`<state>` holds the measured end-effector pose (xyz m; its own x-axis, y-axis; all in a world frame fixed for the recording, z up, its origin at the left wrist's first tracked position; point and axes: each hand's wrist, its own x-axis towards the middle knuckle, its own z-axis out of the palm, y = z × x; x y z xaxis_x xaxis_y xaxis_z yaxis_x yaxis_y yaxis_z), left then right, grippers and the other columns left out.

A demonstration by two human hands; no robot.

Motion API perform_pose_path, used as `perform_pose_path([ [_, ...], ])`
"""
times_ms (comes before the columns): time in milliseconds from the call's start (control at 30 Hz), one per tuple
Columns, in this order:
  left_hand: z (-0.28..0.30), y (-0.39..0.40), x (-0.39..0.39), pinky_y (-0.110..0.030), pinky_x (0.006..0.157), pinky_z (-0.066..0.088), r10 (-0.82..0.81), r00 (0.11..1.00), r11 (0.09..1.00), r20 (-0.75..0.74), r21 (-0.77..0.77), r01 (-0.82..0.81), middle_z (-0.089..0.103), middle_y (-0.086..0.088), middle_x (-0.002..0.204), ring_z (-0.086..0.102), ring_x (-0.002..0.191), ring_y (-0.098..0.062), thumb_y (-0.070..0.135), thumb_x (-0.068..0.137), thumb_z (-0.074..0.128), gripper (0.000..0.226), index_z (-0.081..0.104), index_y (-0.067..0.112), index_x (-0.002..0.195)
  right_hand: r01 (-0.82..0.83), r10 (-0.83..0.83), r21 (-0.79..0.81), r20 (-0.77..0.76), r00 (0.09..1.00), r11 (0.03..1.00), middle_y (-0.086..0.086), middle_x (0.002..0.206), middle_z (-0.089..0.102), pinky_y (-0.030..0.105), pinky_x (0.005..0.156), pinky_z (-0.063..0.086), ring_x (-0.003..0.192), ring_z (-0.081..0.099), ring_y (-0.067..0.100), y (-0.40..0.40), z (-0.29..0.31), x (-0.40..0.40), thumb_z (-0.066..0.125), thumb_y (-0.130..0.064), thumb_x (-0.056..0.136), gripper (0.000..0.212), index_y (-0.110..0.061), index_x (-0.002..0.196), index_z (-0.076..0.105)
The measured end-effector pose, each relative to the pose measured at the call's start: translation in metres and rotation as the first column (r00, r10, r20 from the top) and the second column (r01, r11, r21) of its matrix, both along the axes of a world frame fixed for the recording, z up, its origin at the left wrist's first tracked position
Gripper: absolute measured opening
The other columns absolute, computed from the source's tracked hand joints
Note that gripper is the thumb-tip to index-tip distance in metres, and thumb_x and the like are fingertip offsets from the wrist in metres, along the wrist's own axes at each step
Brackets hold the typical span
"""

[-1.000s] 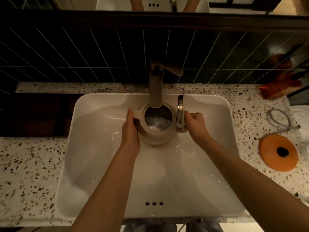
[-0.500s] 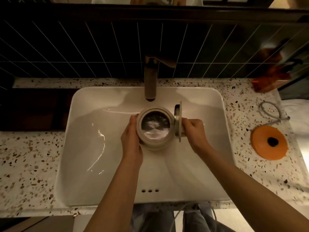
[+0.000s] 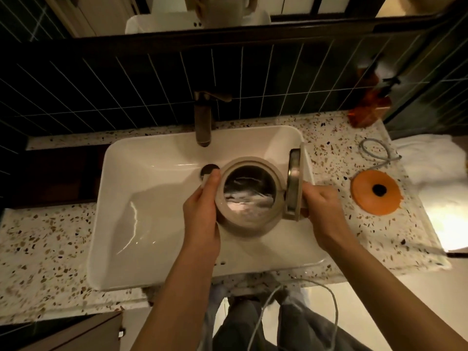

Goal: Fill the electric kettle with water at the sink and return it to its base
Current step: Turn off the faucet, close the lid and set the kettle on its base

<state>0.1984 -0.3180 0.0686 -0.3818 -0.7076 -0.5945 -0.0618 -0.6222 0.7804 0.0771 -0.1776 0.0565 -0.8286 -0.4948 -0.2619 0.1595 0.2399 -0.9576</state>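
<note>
Kettle [image 3: 249, 196] gripped by L hand [image 3: 202, 211] & R hand [image 3: 319, 209]; handle hidden, fingers mostly unseen.

**One head cam, looking straight down**

Just one view here, worn on the person's head, wide-angle, pointing forward and steeply down over the sink [image 3: 162, 254] and counter [image 3: 38, 254]. It's close, forearms fill the lower frame. The tiled wall [image 3: 126, 79] bends along the top.
</note>
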Motion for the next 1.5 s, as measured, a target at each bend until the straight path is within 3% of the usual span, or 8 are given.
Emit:
perform_pose_path([
  [200,0.019,0.044,-0.021,-0.034,0.086,0.054,-0.075,0.996,0.997,-0.053,0.022,0.076,0.078,-0.003,0.092,0.071,0.097,-0.022,0.040,0.082,0.070,0.026,0.078,0.017,0.093,0.108,-0.109,0.058,0.014,0.994,0.992,0.019,0.063,0.046,0.038,0.059,0.041,0.057,0.042,0.028,0.055,0.019,-0.012,0.057,-0.051,0.068,0.067,0.014,0.055,0.042],
  [367,0.021,0.085,-0.044,-0.038,0.092,0.053,-0.156,0.987,0.987,-0.042,0.038,0.158,0.078,-0.004,0.091,0.071,0.094,-0.022,0.039,0.083,0.070,0.025,0.078,0.017,0.088,0.200,-0.204,0.092,0.029,0.979,0.975,0.017,0.070,0.045,0.041,0.063,0.037,0.066,0.040,0.027,0.098,0.027,-0.024,0.057,-0.052,0.063,0.050,-0.002,0.068,0.058],
  [667,0.008,0.132,-0.067,-0.031,0.076,0.051,-0.225,0.974,0.971,0.010,0.084,0.224,0.078,-0.005,0.091,0.072,0.088,-0.020,0.038,0.086,0.068,0.027,0.077,0.014,0.095,0.237,-0.238,0.051,0.022,0.971,0.970,0.028,0.061,0.046,0.034,0.053,0.044,0.059,0.043,0.031,0.156,0.010,-0.034,0.057,-0.044,0.075,0.065,0.018,0.058,0.044],
  [933,0.008,0.139,-0.066,-0.035,0.084,0.053,-0.257,0.965,0.966,0.054,-0.016,0.258,0.077,-0.006,0.091,0.070,0.087,-0.022,0.034,0.088,0.066,0.019,0.077,0.018,0.089,0.276,-0.280,0.072,0.046,0.959,0.958,0.049,0.069,0.043,0.045,0.061,0.052,0.060,0.046,0.048,0.160,-0.005,-0.030,0.056,-0.039,0.076,0.067,0.026,0.067,0.044],
  [1133,0.012,0.131,-0.067,-0.018,0.080,0.047,-0.346,0.936,0.929,0.067,-0.112,0.352,0.068,0.000,0.119,0.064,0.101,-0.006,0.028,0.091,0.064,0.040,0.058,0.022,0.130,0.282,-0.283,0.049,0.023,0.959,0.958,0.048,0.068,0.044,0.034,0.052,0.048,0.064,0.043,0.032,0.162,-0.006,-0.030,0.054,-0.046,0.071,0.073,0.026,0.067,0.044],
  [1300,0.028,0.128,-0.071,-0.016,0.089,0.051,-0.409,0.897,0.699,0.165,-0.576,0.425,0.062,0.008,0.120,0.059,0.112,-0.008,0.015,0.092,0.063,0.037,0.056,0.027,0.127,0.283,-0.283,-0.008,0.021,0.959,0.959,0.036,0.058,0.040,0.018,0.042,0.047,0.059,0.039,0.030,0.159,-0.001,-0.027,0.050,-0.027,0.080,0.054,0.020,0.056,0.041],
  [1400,0.040,0.140,-0.072,-0.031,0.090,0.058,-0.552,0.818,0.584,0.161,-0.626,0.517,0.063,0.002,0.123,0.063,0.110,-0.013,0.021,0.094,0.060,0.030,0.061,0.022,0.124,0.278,-0.278,-0.004,0.004,0.961,0.961,0.044,0.062,0.043,0.018,0.045,0.049,0.060,0.044,0.032,0.159,-0.002,-0.027,0.050,-0.028,0.081,0.056,0.023,0.060,0.043],
  [1500,0.057,0.155,-0.073,-0.019,0.090,0.054,-0.688,0.721,0.550,0.081,-0.591,0.590,0.061,0.004,0.129,0.059,0.115,-0.005,0.034,0.096,0.054,0.037,0.058,0.024,0.131,0.279,-0.279,0.003,-0.028,0.960,0.960,0.046,0.064,0.044,0.023,0.047,0.050,0.057,0.046,0.040,0.160,-0.004,-0.028,0.051,-0.034,0.081,0.061,0.024,0.064,0.044],
])
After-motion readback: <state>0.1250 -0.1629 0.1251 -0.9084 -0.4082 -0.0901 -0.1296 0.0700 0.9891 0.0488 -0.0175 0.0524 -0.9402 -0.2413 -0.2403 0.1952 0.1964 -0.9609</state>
